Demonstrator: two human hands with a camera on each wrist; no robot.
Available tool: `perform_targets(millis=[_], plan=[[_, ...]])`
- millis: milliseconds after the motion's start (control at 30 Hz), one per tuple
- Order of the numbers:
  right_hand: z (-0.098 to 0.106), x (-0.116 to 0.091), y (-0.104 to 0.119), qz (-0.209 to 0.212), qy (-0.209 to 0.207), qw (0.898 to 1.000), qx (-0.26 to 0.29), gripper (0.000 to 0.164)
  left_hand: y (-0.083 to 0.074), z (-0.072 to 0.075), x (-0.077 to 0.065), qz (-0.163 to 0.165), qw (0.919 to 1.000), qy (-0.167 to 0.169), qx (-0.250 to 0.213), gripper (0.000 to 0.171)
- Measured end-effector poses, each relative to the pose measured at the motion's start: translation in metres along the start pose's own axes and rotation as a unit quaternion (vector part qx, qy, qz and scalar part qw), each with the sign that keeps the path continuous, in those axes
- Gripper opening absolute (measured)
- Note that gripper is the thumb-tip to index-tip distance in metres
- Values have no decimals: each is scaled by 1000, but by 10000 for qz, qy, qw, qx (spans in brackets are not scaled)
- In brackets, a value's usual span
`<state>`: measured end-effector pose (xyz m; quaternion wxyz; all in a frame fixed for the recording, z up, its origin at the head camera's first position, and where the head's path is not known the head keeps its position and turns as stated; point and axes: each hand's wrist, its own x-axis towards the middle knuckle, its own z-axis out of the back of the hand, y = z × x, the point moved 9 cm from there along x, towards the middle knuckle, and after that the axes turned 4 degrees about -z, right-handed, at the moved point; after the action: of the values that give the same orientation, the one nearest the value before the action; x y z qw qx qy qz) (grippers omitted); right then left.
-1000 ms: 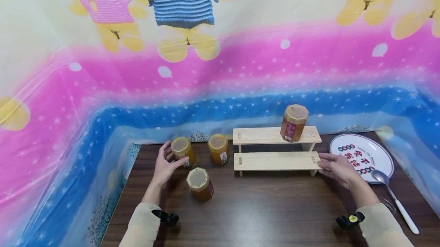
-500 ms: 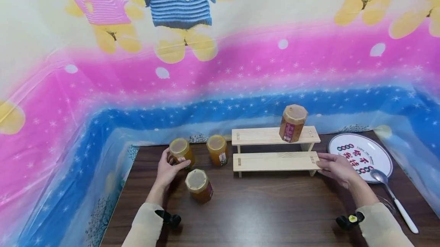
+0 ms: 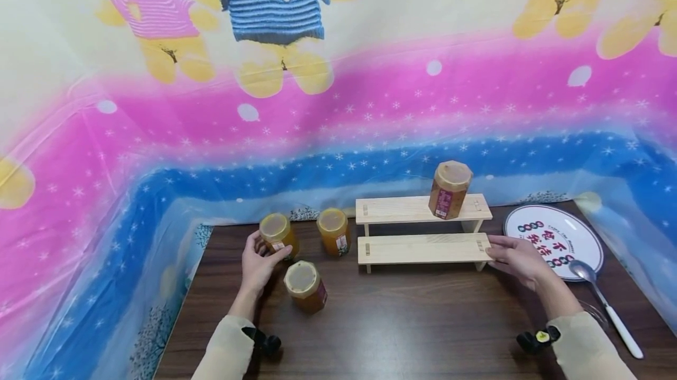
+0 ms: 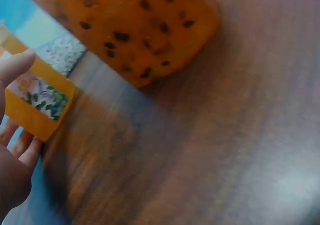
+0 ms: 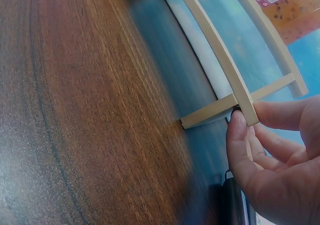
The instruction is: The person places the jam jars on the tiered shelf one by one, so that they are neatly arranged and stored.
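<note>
My left hand [image 3: 257, 265] grips a honey jar [image 3: 280, 238] with a yellow lid at the far left; thumb in front, fingers round its outer side. In the left wrist view the thumb lies across the flowered label of this jar [image 4: 45, 97]. A second yellow-lidded jar [image 3: 334, 236] stands just to its right. Nearer stands an eight-sided jar [image 3: 307, 292], dark seeds showing in its orange filling. My right hand [image 3: 520, 259] pinches the right end of the lower board of a two-step wooden rack [image 3: 423, 249], thumb below in the right wrist view [image 5: 237, 127].
Another eight-sided jar [image 3: 449, 192] stands on the rack's upper board, right of centre. A white oval plate [image 3: 582, 239] with red lettering lies at the right, a white-handled spoon [image 3: 613, 315] against its rim. A patterned cloth [image 3: 328, 174] hangs behind the dark wooden table [image 3: 402, 321].
My left hand has moved slightly right and closed round the jar, its fingers now further behind it. The right hand keeps its pinch on the rack. The head view has shifted slightly.
</note>
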<state>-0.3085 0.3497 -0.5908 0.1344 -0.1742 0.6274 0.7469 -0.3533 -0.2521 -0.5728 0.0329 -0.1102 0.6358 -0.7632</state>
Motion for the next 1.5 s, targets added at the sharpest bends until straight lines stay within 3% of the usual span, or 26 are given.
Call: perform_targets(millis=[300,700,1167,1367,1500], plan=[[-2,0,0,-31,26,10000,24,68,-1,2,-2,-148,9994,-299,-16,79],[-4,0,6,113,74,9997,184,68,-2,4,-3,-211,9992,-327,59,75],[-4,0,5,26,35,9999,148,68,-3,15,-8,-352,9975,-587,194,75],[-3,-1,3,-7,4,10000,92,67,-18,20,-10,-520,9959,-718,204,73],[-2,-1,1,-15,5,10000,76,67,-47,21,-18,-631,9946,-773,268,70]])
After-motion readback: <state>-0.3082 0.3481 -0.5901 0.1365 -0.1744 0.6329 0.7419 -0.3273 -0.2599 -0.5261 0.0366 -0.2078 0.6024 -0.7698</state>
